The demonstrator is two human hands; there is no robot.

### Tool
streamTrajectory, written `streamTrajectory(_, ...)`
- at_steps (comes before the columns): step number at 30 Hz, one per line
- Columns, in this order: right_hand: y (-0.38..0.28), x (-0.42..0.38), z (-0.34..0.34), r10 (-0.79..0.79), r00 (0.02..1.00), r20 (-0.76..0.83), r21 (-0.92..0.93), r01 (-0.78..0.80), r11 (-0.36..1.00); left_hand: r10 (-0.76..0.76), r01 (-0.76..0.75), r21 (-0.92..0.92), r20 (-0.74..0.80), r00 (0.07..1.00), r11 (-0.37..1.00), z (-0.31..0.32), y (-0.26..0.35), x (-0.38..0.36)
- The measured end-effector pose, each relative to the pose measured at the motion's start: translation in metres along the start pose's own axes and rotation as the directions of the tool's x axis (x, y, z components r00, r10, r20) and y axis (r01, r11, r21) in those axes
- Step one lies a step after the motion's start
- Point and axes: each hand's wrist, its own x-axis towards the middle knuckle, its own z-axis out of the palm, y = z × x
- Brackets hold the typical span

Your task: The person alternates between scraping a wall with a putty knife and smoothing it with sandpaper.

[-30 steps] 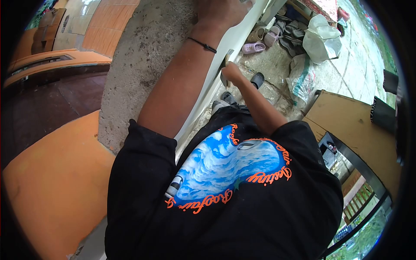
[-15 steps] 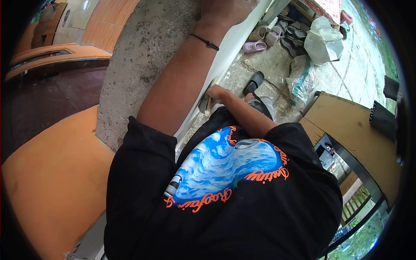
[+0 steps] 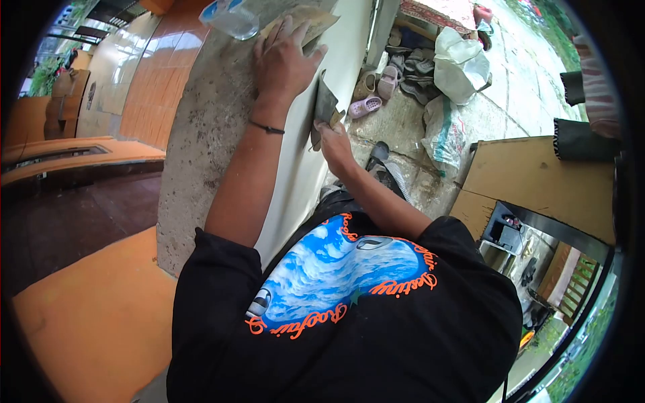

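Observation:
My left hand (image 3: 287,64), with a dark cord at the wrist, lies palm down with fingers spread at the top of a rough concrete ledge (image 3: 211,114). Its fingertips touch or lie just beside a tan sheet (image 3: 316,21). Lower down, my right hand (image 3: 336,146) grips a thin, dark grey flat piece (image 3: 324,104) with a tan edge. That piece stands against the smooth white side face (image 3: 295,168) of the ledge. A clear plastic container (image 3: 235,21) with blue on it is at the ledge's far left edge, near my left fingers.
Several shoes (image 3: 386,84) are on the stone floor at the right, beside a white plastic bag (image 3: 460,64) and a woven sack (image 3: 445,138). A brown board (image 3: 537,181) is at my right. An orange surface (image 3: 94,316) lies at my left.
The view has shifted, bringing the container, the tan sheet and my whole left hand into sight. My right hand now shows the dark piece more fully, farther up the white face.

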Motion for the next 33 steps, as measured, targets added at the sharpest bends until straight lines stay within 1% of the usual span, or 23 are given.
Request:
streamTrajectory(1, -0.007, -0.007, 0.006, -0.063, 0.998, -0.029, 0.116, 0.066, 0.991, 0.027, -0.028, -0.004, -0.021, 0.999, 1.000, -0.002, 0.000, -0.005)
streamTrajectory(3, 0.012, -0.002, 0.020, -0.211, 0.969, -0.132, 0.090, 0.224, 0.971, -0.020, 0.020, 0.009, 0.038, 0.999, 1.000, -0.005, 0.004, -0.003)
streamTrajectory(5, -0.008, -0.004, 0.012, -0.093, 0.996, 0.007, 0.039, 0.093, 0.995, -0.046, 0.047, -0.012, 0.071, 0.996, 0.999, -0.009, 0.011, 0.005)
streamTrajectory(7, 0.000, -0.012, 0.022, -0.090, 0.996, 0.003, 0.055, 0.090, 0.994, -0.040, 0.040, 0.003, 0.109, 0.993, 0.999, -0.012, 0.007, -0.008)
streamTrajectory(9, 0.001, -0.007, 0.018, -0.122, 0.990, 0.077, -0.006, 0.123, 0.992, -0.037, 0.037, 0.001, 0.125, 0.991, 0.999, -0.018, 0.011, -0.010)
streamTrajectory(10, 0.004, -0.004, 0.019, -0.200, 0.977, 0.071, -0.018, 0.201, 0.979, -0.029, 0.028, 0.005, 0.109, 0.994, 1.000, -0.022, 0.016, -0.009)
streamTrajectory(11, 0.010, 0.002, 0.021, -0.271, 0.960, 0.065, -0.026, 0.273, 0.962, -0.045, 0.045, 0.000, 0.147, 0.988, 0.999, -0.026, 0.017, -0.010)
streamTrajectory(12, 0.016, 0.008, 0.017, -0.314, 0.946, 0.080, -0.115, 0.322, 0.940, -0.063, 0.065, -0.004, 0.187, 0.980, 0.998, -0.029, 0.019, -0.010)
streamTrajectory(13, 0.011, 0.020, 0.013, -0.317, 0.945, 0.082, -0.108, 0.325, 0.940, -0.061, 0.061, 0.002, 0.185, 0.981, 0.998, -0.032, 0.020, -0.011)
streamTrajectory(15, 0.001, 0.046, 0.004, -0.338, 0.923, 0.185, -0.041, 0.351, 0.935, -0.076, 0.074, 0.017, 0.241, 0.968, 0.997, -0.035, 0.022, -0.009)
streamTrajectory(16, -0.009, 0.064, 0.000, -0.314, 0.932, 0.179, 0.004, 0.318, 0.948, -0.073, 0.069, 0.025, 0.245, 0.967, 0.997, -0.035, 0.024, -0.010)
streamTrajectory(17, -0.020, 0.077, -0.003, -0.297, 0.942, 0.158, 0.076, 0.288, 0.955, -0.094, 0.088, 0.033, 0.267, 0.959, 0.996, -0.041, 0.027, -0.012)
streamTrajectory(19, -0.040, 0.117, -0.006, -0.306, 0.952, -0.002, 0.079, 0.305, 0.949, -0.107, 0.096, 0.055, 0.272, 0.956, 0.994, -0.044, 0.026, -0.012)
streamTrajectory(22, -0.089, 0.176, -0.029, -0.260, 0.959, -0.108, 0.075, 0.269, 0.960, -0.153, 0.137, 0.072, 0.313, 0.937, 0.988, -0.045, 0.032, -0.004)
streamTrajectory(23, -0.101, 0.202, -0.035, -0.244, 0.958, -0.148, 0.088, 0.259, 0.962, -0.203, 0.185, 0.093, 0.255, 0.945, 0.978, -0.047, 0.032, -0.001)
streamTrajectory(25, -0.141, 0.247, -0.041, -0.430, 0.864, -0.261, 0.073, 0.462, 0.884, -0.183, 0.174, 0.058, 0.306, 0.934, 0.983, -0.046, 0.033, 0.002)
streamTrajectory(26, -0.151, 0.280, -0.052, -0.447, 0.857, -0.254, 0.068, 0.477, 0.876, -0.167, 0.158, 0.054, 0.284, 0.944, 0.986, -0.044, 0.031, 0.002)
streamTrajectory(27, -0.161, 0.317, -0.063, -0.462, 0.849, -0.255, 0.067, 0.492, 0.868, -0.196, 0.188, 0.058, 0.236, 0.952, 0.981, -0.043, 0.032, 0.004)
streamTrajectory(29, -0.192, 0.371, -0.074, -0.614, 0.707, -0.351, -0.031, 0.647, 0.762, -0.192, 0.180, 0.067, 0.285, 0.939, 0.981, -0.045, 0.033, 0.009)
streamTrajectory(30, -0.204, 0.387, -0.084, -0.628, 0.703, -0.333, -0.029, 0.658, 0.752, -0.202, 0.191, 0.068, 0.263, 0.943, 0.979, -0.045, 0.033, 0.012)
streamTrajectory(31, -0.211, 0.397, -0.094, -0.514, 0.818, -0.260, 0.046, 0.542, 0.839, -0.191, 0.182, 0.059, 0.268, 0.944, 0.982, -0.046, 0.033, 0.013)
streamTrajectory(32, -0.211, 0.405, -0.098, -0.384, 0.906, -0.176, 0.107, 0.405, 0.908, -0.179, 0.172, 0.051, 0.273, 0.945, 0.984, -0.047, 0.032, 0.013)
streamTrajectory(33, -0.200, 0.404, -0.097, -0.362, 0.922, -0.135, 0.118, 0.378, 0.918, -0.189, 0.181, 0.053, 0.259, 0.947, 0.982, -0.047, 0.031, 0.013)
